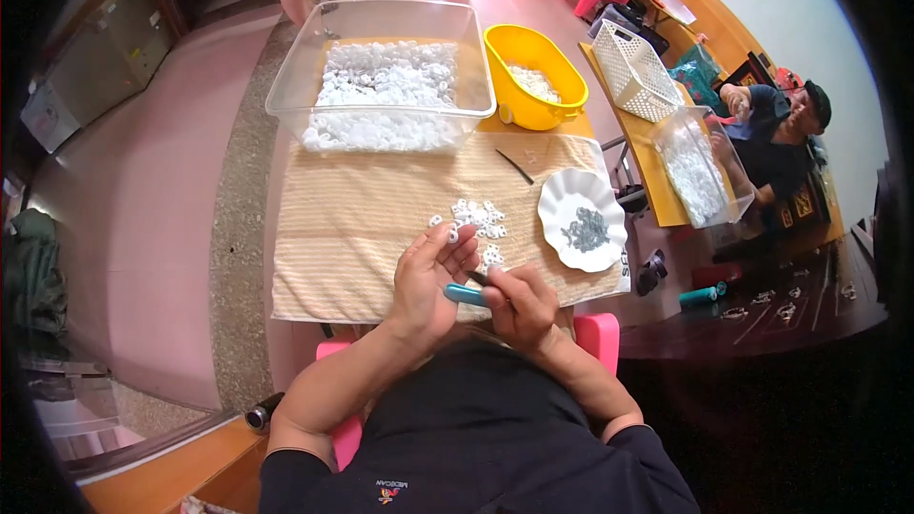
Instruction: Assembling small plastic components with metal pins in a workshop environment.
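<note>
My left hand (428, 276) is raised over the near edge of a striped towel (352, 228), thumb and fingers closed on a small white plastic piece (453, 237). Close beside it, my right hand (524, 305) grips a small tool with a teal handle (465, 295); a dark part of it shows by the fingers, but its kind is unclear. Just beyond my hands lies a loose heap of similar white pieces (481, 217). To the right stands a scalloped white plate (562, 192) with small grey parts (586, 228) on it.
At the back are a clear plastic bin (381, 119) of white pieces and a yellow tub (543, 114) holding more. A thin black tool (515, 167) lies on the towel. On the right, a person (771, 124) sits by another table with a white basket (633, 71) and a clear bin (695, 171).
</note>
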Demonstrator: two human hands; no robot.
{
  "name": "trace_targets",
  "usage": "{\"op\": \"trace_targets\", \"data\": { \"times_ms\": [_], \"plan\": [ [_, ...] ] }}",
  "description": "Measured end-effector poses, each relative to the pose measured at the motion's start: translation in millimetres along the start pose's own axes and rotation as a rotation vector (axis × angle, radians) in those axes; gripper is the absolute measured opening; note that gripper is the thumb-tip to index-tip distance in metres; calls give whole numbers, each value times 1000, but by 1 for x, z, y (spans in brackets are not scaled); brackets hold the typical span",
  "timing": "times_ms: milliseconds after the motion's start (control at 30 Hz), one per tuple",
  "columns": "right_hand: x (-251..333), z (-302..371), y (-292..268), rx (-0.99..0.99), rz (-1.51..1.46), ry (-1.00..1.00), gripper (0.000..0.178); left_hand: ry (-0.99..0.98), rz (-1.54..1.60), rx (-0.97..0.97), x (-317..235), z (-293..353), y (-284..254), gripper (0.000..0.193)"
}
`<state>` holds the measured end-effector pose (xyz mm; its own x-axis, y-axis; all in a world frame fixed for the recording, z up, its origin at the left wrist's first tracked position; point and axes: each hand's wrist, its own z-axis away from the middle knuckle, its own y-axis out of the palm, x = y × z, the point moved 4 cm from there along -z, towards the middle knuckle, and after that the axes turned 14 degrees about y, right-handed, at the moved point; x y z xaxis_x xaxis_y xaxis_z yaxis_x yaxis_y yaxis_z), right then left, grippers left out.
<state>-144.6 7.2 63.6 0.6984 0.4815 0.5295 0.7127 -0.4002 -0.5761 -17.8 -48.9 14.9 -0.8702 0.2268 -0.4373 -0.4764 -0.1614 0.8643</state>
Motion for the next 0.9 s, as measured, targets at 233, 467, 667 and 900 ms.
{"op": "trace_targets", "data": {
  "times_ms": [233,467,667,900],
  "plan": [
    [-14,12,-2,119,6,-59,28,-14,-25,-2,2,-5,5,13],
    [-84,-25,-66,-313,247,74,23,78,-102,68,-6,-9,2,11],
    [-210,-31,-136,-512,628,504,23,13,-186,85,2,-5,6,12],
    [-315,-6,-189,-611,927,682,24,10,-235,107,9,-4,7,13]
  ]
}}
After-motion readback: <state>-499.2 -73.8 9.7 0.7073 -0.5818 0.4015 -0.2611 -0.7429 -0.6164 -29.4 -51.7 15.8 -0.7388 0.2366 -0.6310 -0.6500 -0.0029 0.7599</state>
